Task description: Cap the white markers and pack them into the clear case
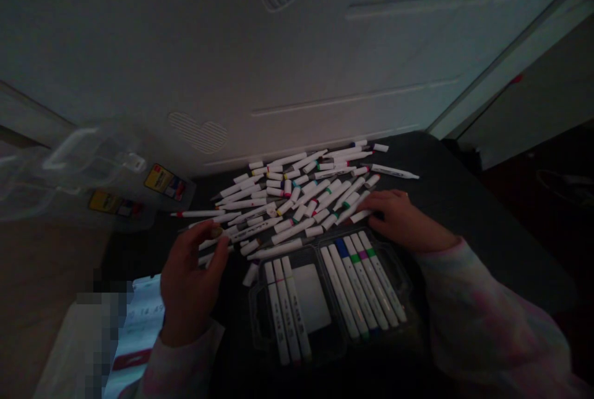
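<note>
My left hand point(190, 281) is raised at the left of the pile, its fingers and thumb curved toward each other. A small brownish round end shows between the fingertips; what it belongs to is unclear. My right hand point(396, 219) reaches into the right side of the pile, with finger and thumb closed at the end of a white marker point(361, 216). Many white markers and loose caps with coloured bands lie jumbled in the pile point(297, 198). In front of me an opened clear plastic case point(338, 344) holds markers in both halves, with a white card point(312, 297) in the left half.
A dark tabletop point(468, 213) carries everything, against a pale panel point(297, 65) with heart-shaped grooves. Clear plastic cases with yellow labels point(164, 182) stand at the left. A lit screen point(139, 318) lies below my left hand, partly pixelated.
</note>
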Tool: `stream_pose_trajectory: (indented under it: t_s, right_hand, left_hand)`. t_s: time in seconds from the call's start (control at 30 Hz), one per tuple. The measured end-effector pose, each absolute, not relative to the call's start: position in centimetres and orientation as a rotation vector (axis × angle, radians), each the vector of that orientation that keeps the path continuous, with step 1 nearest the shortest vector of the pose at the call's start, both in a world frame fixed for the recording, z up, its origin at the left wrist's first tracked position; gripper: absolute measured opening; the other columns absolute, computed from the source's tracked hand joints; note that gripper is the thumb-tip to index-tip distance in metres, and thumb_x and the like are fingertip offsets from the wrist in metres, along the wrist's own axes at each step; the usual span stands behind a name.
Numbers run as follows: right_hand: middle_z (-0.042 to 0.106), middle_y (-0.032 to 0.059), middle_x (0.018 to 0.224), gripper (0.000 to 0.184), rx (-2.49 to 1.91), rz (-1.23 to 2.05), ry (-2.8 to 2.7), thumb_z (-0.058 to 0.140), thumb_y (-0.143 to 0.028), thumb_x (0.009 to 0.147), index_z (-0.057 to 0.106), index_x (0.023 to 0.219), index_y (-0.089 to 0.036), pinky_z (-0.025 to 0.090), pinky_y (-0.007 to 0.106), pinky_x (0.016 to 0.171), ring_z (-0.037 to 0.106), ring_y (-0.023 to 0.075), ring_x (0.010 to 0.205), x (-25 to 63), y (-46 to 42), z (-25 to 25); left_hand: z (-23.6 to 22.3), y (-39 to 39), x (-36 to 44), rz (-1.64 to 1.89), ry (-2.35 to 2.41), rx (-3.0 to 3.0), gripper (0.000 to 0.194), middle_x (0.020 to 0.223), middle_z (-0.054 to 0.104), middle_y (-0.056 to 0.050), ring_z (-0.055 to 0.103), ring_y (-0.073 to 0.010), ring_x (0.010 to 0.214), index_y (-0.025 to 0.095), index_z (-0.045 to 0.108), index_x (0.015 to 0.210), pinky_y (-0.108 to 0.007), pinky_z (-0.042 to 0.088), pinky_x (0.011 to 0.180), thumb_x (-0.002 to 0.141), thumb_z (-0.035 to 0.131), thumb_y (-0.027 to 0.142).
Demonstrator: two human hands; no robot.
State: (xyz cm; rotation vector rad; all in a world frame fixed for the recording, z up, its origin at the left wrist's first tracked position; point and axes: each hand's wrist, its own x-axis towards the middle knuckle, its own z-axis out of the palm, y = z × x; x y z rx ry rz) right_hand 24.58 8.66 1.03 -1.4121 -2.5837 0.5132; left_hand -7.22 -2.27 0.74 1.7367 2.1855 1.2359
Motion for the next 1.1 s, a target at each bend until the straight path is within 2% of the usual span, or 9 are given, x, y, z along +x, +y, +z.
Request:
stream_pose_trajectory:
  t_s: [0.17, 0.37, 0.5, 0.6, 0.7, 0.83, 0.97, 1.1]
  right_hand:
    - [0.065, 0.0035, 0.096, 0.029, -1.412, 0.559, -2.593, 0.044, -0.011, 0.07, 0.064, 0.088, -0.022, 0.031, 0.04, 0.086, 0.055, 0.0215, 0.097, 24.5, 8.6, 1.2]
    - [0.066, 0.0035, 0.095, 0.029, -1.396, 0.583, -2.596, 0.044, -0.011, 0.07, 0.065, 0.088, -0.022, 0.033, 0.042, 0.086, 0.056, 0.0217, 0.094, 24.4, 8.6, 1.5]
    - [0.066, 0.0034, 0.091, 0.026, -1.348, 0.785, -2.526, 0.045, -0.012, 0.072, 0.064, 0.088, -0.019, 0.04, 0.034, 0.084, 0.058, 0.0186, 0.089, 24.2, 8.7, 2.0]
    - [0.065, 0.0038, 0.095, 0.025, -1.308, 0.969, -2.381, 0.045, -0.02, 0.077, 0.061, 0.096, -0.019, 0.044, 0.028, 0.079, 0.058, 0.0172, 0.089, 24.2, 8.5, 2.3]
    - [0.064, 0.0037, 0.095, 0.027, -1.306, 1.069, -2.273, 0.043, -0.032, 0.082, 0.059, 0.099, -0.019, 0.045, 0.029, 0.076, 0.059, 0.0181, 0.086, 24.2, 8.3, 2.4]
    - [0.06, 0.0028, 0.08, 0.029, -1.298, 1.167, -2.164, 0.038, -0.041, 0.084, 0.056, 0.086, -0.018, 0.043, 0.028, 0.068, 0.055, 0.017, 0.076, 23.7, 8.0, 2.4]
    - [0.043, -0.0005, 0.061, 0.036, -1.296, 1.278, -1.985, 0.03, -0.043, 0.087, 0.045, 0.066, -0.018, 0.034, 0.025, 0.053, 0.04, 0.0112, 0.056, 23.1, 7.6, 2.3]
    - [0.04, -0.0013, 0.061, 0.033, -1.22, 1.45, -1.813, 0.031, -0.04, 0.088, 0.047, 0.068, -0.019, 0.029, 0.024, 0.051, 0.035, 0.0103, 0.054, 22.7, 7.3, 2.3]
  left_hand:
    - [1.1, -2.3, -7.0, 1.274, 2.165, 1.574, 0.03, 0.093, 0.062, -0.004, 0.061, -0.02, 0.086, 0.024, 0.054, 0.101, -0.037, 0.048, 0.081, 0.073, 0.06, 0.029]
    - [1.3, -2.2, -6.9, 1.297, 2.179, 1.529, 0.032, 0.092, 0.061, -0.003, 0.06, -0.0171, 0.083, 0.023, 0.055, 0.101, -0.032, 0.049, 0.079, 0.071, 0.062, 0.03]
    - [1.3, -2.1, -7.1, 1.348, 2.205, 1.473, 0.034, 0.09, 0.06, -0.002, 0.06, -0.0158, 0.077, 0.022, 0.056, 0.1, -0.03, 0.051, 0.073, 0.07, 0.063, 0.034]
    - [1.6, -2.0, -7.2, 1.325, 2.301, 1.442, 0.032, 0.088, 0.06, -0.003, 0.059, -0.0153, 0.072, 0.019, 0.058, 0.096, -0.03, 0.051, 0.069, 0.07, 0.062, 0.036]
    - [1.9, -2.0, -7.4, 1.327, 2.362, 1.397, 0.033, 0.088, 0.06, -0.004, 0.059, -0.0156, 0.071, 0.019, 0.059, 0.096, -0.03, 0.05, 0.067, 0.07, 0.061, 0.039]
    - [2.0, -1.9, -7.6, 1.333, 2.436, 1.312, 0.033, 0.084, 0.061, -0.002, 0.059, -0.016, 0.072, 0.02, 0.06, 0.095, -0.028, 0.05, 0.067, 0.068, 0.062, 0.039]
    - [1.9, -1.7, -7.7, 1.271, 2.48, 1.23, 0.032, 0.08, 0.061, -0.001, 0.06, -0.0164, 0.071, 0.021, 0.061, 0.095, -0.03, 0.049, 0.069, 0.068, 0.061, 0.039]
    - [1.9, -1.6, -8.0, 1.276, 2.442, 1.193, 0.033, 0.082, 0.062, -0.002, 0.06, -0.0177, 0.074, 0.021, 0.06, 0.097, -0.033, 0.048, 0.072, 0.069, 0.059, 0.039]
